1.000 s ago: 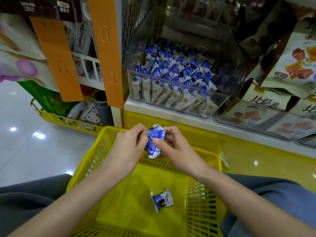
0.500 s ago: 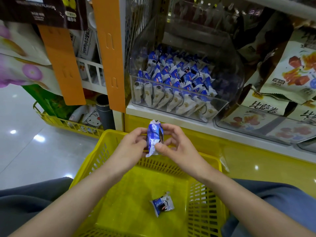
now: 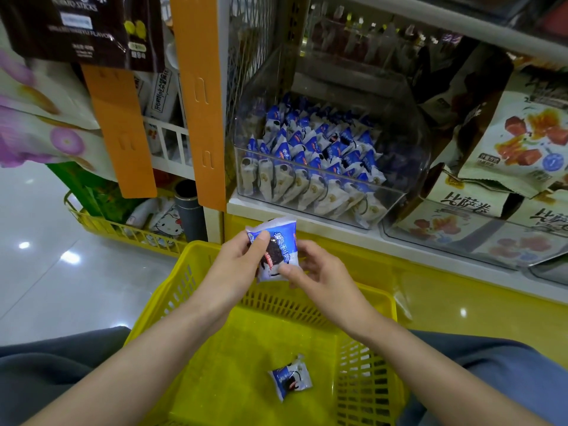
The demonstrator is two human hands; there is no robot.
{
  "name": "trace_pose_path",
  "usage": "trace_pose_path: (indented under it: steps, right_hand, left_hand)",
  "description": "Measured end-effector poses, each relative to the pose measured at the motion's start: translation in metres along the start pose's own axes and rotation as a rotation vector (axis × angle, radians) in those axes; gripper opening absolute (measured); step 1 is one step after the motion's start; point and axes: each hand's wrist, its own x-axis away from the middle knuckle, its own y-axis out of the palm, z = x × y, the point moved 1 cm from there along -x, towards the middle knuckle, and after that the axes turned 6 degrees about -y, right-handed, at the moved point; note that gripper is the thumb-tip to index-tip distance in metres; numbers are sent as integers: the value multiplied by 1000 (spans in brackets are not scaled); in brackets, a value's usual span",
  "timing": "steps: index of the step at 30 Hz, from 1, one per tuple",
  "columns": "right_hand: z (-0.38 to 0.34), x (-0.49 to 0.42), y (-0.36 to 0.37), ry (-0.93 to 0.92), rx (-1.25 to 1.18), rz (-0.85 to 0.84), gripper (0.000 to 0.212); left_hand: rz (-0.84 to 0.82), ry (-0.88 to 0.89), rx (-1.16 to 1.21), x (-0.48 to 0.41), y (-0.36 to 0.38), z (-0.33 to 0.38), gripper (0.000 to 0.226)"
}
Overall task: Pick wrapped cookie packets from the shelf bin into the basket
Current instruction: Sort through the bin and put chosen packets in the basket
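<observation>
A blue and white wrapped cookie packet (image 3: 278, 249) is held upright above the far rim of the yellow basket (image 3: 362, 296). My left hand (image 3: 233, 269) pinches its left side and my right hand (image 3: 319, 273) pinches its lower right corner. Its printed front faces me. A second cookie packet (image 3: 290, 378) lies on the basket floor. The clear shelf bin (image 3: 396, 198) just beyond holds several rows of the same packets (image 3: 313, 161).
An orange shelf post (image 3: 199, 96) stands left of the bin. Snack bags (image 3: 522, 142) crowd the shelf to the right, over another clear bin (image 3: 479, 241). A second yellow basket (image 3: 123, 232) sits on the floor at the left. My knees flank the basket.
The packet in my hands has been turned from edge-on so that its front faces me, and it sits slightly higher. The packet in the basket has not moved.
</observation>
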Motion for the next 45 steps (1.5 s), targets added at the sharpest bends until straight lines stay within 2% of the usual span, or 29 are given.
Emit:
trace_pose_path:
  steps: [4,8,10,12,15,18,21,26,32,37,40,45]
  right_hand:
    - [-8,1,-1,-23,-46,-17,31]
    - [-12,4,-2,-41,-4,-18,29]
    - [-15,5,-2,-36,-64,-3,23]
    - [-18,4,-7,-15,-166,44,23]
    - [-25,-1,-16,2,-230,118,11]
    - [-36,-9,-22,-63,-93,122,8]
    - [-55,-29,-31,-180,201,69,10]
    - [-81,-106,-55,-343,504,233,24]
    - [-60,-192,-55,-80,658,128,32]
    - [-54,-223,-44,146,829,46,51]
    - [-55,-231,-40,181,938,-16,52]
    - [-56,-233,-49,122,800,133,39]
  left_hand:
    - [49,-36,20,1,-1,5,37]
    - [74,-17,-31,1,0,14,36]
    - [44,4,-31,2,1,19,35]
    - [-26,-4,-22,3,3,21,26]
    - [-148,-32,-69,3,5,22,5]
    - [-137,20,-59,2,2,26,8]
    - [-66,79,-23,-2,-8,34,13]
    - [73,151,39,-12,-34,47,19]
    - [144,122,116,-21,-45,53,25]
    - [131,127,169,-21,-44,59,25]
    - [123,123,182,-19,-42,59,25]
    - [110,123,180,-16,-44,60,20]
